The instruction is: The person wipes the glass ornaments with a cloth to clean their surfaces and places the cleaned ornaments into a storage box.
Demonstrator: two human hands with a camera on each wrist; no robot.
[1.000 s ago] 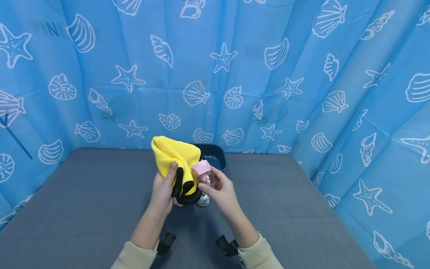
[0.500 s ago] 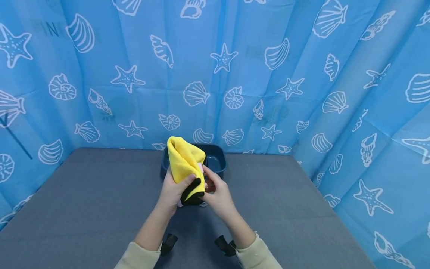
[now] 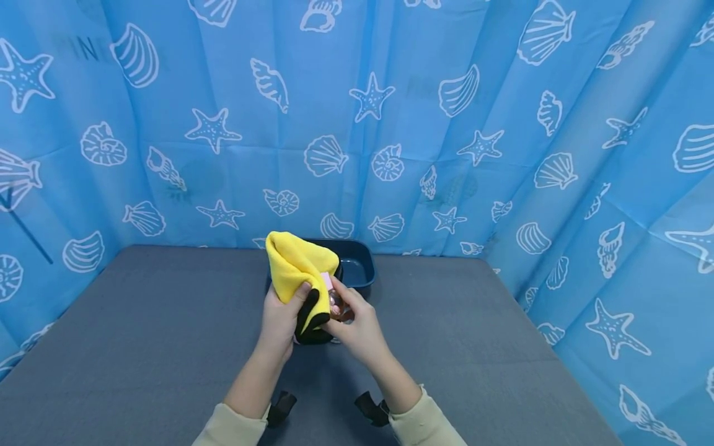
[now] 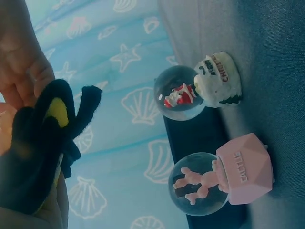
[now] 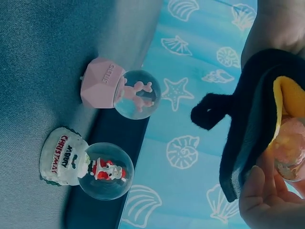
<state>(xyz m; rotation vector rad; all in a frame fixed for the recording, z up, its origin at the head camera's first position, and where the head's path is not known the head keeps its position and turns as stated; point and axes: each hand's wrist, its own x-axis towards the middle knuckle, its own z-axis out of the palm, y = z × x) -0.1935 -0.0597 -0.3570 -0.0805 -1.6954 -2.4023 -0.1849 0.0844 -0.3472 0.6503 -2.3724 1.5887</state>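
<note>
In the head view we get bright, even light over the blue curtain (image 3: 357, 124), with a soft, faint shadow on the grey table (image 3: 474, 347) below the left hand (image 3: 280, 319) and right hand (image 3: 359, 325). We see the shell prints sharply there. Both wrist views look dimmer to us, with a blue-green cast and softer detail. We notice small pale reflections on the glass of the Santa globe (image 4: 195, 88) and the pink-based globe (image 4: 224, 179), while the black side of the cloth (image 5: 255, 112) sinks into darkness
</note>
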